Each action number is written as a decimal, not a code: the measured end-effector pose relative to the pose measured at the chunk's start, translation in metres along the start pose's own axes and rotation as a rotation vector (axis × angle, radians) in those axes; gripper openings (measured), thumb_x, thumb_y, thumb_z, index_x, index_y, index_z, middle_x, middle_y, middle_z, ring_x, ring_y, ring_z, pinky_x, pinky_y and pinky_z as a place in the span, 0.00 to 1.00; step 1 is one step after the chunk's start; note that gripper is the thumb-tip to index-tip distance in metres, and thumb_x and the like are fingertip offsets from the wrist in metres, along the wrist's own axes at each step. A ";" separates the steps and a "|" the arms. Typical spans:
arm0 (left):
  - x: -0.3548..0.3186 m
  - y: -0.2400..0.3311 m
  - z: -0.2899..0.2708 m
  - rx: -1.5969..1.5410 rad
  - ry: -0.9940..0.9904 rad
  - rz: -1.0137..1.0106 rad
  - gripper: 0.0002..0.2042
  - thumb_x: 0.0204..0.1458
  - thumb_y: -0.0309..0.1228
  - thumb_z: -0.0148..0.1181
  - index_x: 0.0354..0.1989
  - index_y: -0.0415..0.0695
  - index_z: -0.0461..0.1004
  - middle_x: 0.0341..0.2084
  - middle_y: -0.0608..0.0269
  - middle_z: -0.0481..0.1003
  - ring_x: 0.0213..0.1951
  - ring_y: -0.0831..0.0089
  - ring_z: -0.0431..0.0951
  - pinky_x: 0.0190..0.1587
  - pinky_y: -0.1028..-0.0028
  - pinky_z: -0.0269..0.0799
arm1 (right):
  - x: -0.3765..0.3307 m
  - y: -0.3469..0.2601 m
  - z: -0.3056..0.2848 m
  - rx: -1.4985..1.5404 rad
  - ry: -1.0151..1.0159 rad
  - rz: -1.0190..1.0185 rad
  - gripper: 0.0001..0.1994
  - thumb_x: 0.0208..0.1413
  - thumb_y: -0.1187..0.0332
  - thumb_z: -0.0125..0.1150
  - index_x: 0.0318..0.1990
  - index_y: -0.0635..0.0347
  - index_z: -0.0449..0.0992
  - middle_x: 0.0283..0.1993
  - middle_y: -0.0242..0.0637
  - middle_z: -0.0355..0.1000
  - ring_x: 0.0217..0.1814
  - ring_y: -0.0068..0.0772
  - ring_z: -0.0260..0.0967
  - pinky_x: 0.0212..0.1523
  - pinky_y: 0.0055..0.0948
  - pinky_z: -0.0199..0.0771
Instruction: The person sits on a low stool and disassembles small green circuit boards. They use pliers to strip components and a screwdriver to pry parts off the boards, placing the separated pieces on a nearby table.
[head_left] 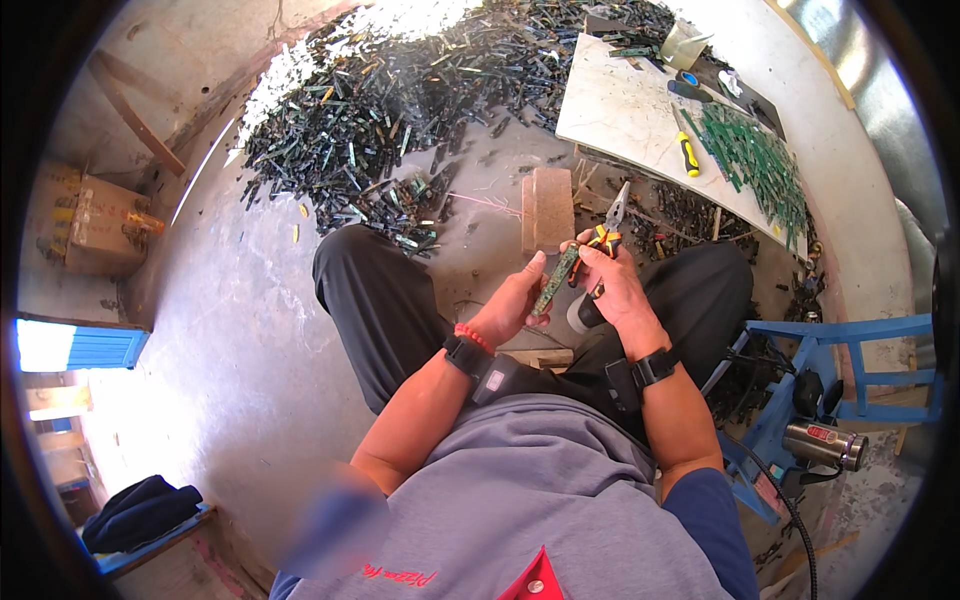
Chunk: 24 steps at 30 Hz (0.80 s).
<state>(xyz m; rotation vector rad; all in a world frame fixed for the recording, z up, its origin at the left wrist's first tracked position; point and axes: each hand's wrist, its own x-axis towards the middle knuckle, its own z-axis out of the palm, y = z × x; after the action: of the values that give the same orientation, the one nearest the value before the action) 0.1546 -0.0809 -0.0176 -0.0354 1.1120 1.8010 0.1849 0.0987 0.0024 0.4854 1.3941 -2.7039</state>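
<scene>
Bright Room, Bendy Picture

Strong light at the left turns part of the floor [235, 330] white. Glare also washes out bits of the dark pile [370, 130]. Straight lines bend toward the black sides. The left sleeve [345, 515] is a soft smudge.

Plier handles [606, 237] partly hidden, left sleeve [345, 520] blurred, shirt [530, 475] cut off.

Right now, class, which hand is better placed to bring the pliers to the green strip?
Probably the right hand: it holds the pliers, though their nose points away from the green strip. The left hand is occupied, gripping that strip near its lower end.
</scene>
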 end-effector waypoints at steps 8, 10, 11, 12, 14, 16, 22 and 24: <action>0.001 -0.002 -0.001 -0.063 -0.058 -0.035 0.27 0.60 0.58 0.35 0.34 0.44 0.68 0.16 0.66 0.63 0.14 0.76 0.57 0.24 0.75 0.60 | -0.001 0.005 0.002 0.022 -0.016 0.028 0.08 0.54 0.74 0.55 0.42 0.59 0.70 0.42 0.41 0.74 0.39 0.29 0.72 0.40 0.29 0.73; 0.000 -0.002 0.000 -0.070 -0.061 -0.034 0.25 0.61 0.56 0.35 0.44 0.47 0.68 0.19 0.68 0.64 0.16 0.77 0.58 0.23 0.75 0.60 | -0.001 0.006 0.002 -0.006 -0.028 0.036 0.08 0.54 0.74 0.55 0.42 0.59 0.70 0.40 0.39 0.74 0.38 0.27 0.71 0.39 0.27 0.72; 0.001 -0.002 0.003 -0.075 -0.045 -0.033 0.24 0.61 0.55 0.35 0.49 0.49 0.67 0.20 0.70 0.64 0.18 0.78 0.59 0.24 0.75 0.60 | -0.001 0.007 0.003 -0.030 -0.036 0.039 0.08 0.55 0.73 0.55 0.42 0.59 0.70 0.39 0.37 0.74 0.37 0.26 0.71 0.37 0.26 0.71; 0.001 -0.001 0.006 -0.079 -0.029 -0.033 0.24 0.62 0.54 0.35 0.54 0.52 0.65 0.21 0.71 0.64 0.19 0.78 0.60 0.24 0.75 0.61 | -0.001 0.007 0.004 -0.055 -0.044 0.041 0.07 0.55 0.73 0.55 0.41 0.59 0.70 0.37 0.35 0.74 0.36 0.25 0.70 0.36 0.25 0.70; -0.001 0.001 0.006 -0.054 -0.096 0.019 0.22 0.62 0.52 0.35 0.61 0.60 0.58 0.23 0.73 0.64 0.21 0.79 0.61 0.24 0.75 0.61 | -0.002 0.009 0.002 -0.180 -0.020 0.041 0.06 0.55 0.72 0.55 0.40 0.59 0.71 0.34 0.31 0.72 0.33 0.21 0.68 0.34 0.23 0.68; -0.001 0.001 0.007 -0.048 -0.078 0.024 0.21 0.63 0.52 0.35 0.60 0.59 0.59 0.23 0.73 0.64 0.21 0.79 0.61 0.24 0.75 0.62 | -0.003 0.005 0.007 -0.295 -0.015 0.046 0.06 0.55 0.70 0.55 0.39 0.59 0.71 0.31 0.28 0.70 0.30 0.19 0.65 0.32 0.21 0.66; -0.001 0.002 0.005 -0.001 -0.035 -0.025 0.25 0.62 0.53 0.35 0.29 0.43 0.67 0.13 0.68 0.60 0.14 0.77 0.57 0.24 0.74 0.62 | -0.001 -0.010 0.024 -0.507 0.106 0.027 0.09 0.56 0.64 0.53 0.37 0.60 0.70 0.28 0.28 0.68 0.26 0.19 0.64 0.26 0.19 0.64; -0.004 0.009 0.013 0.027 0.013 0.018 0.27 0.62 0.54 0.35 0.21 0.44 0.63 0.10 0.68 0.58 0.12 0.76 0.56 0.24 0.73 0.61 | 0.008 -0.020 0.026 -0.439 0.224 0.010 0.08 0.54 0.65 0.51 0.35 0.60 0.69 0.25 0.29 0.66 0.23 0.20 0.63 0.24 0.20 0.65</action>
<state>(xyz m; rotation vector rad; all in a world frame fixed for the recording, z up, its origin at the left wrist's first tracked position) 0.1559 -0.0759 -0.0022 -0.0207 1.1493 1.8035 0.1666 0.0909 0.0296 0.7627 1.9624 -2.2827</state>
